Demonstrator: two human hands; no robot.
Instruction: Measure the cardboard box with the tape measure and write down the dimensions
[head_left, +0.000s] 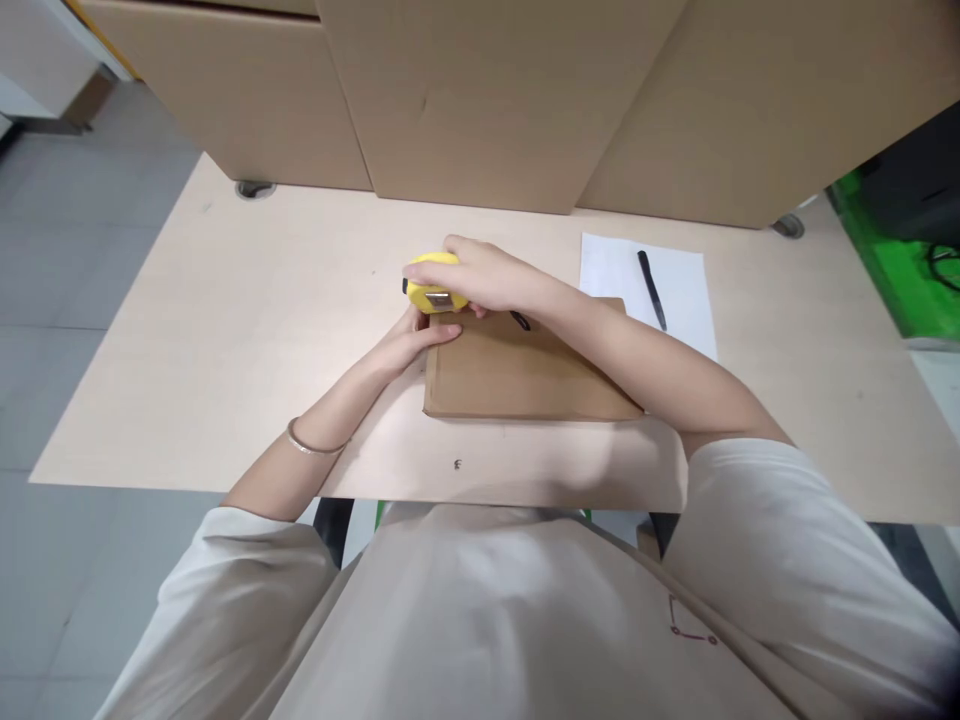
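My right hand point(480, 275) is closed around a yellow tape measure point(431, 290), over the far left corner of a flat brown cardboard box point(525, 380). A black wrist strap point(520, 320) shows below that hand, above the box top. My left hand point(412, 340) grips the box at its left edge, just under the tape measure. Its thumb lies on the top face, while the other fingers are mostly hidden. Whether any blade is pulled out of the tape measure, I cannot tell.
On the pale wooden table point(247, 330), a white sheet of paper point(682, 290) lies right of the box, partly behind my right arm. A black pen-like object point(652, 290) rests on it. Large cardboard boxes point(480, 110) form a wall along the far edge. Green material point(877, 250) shows at right.
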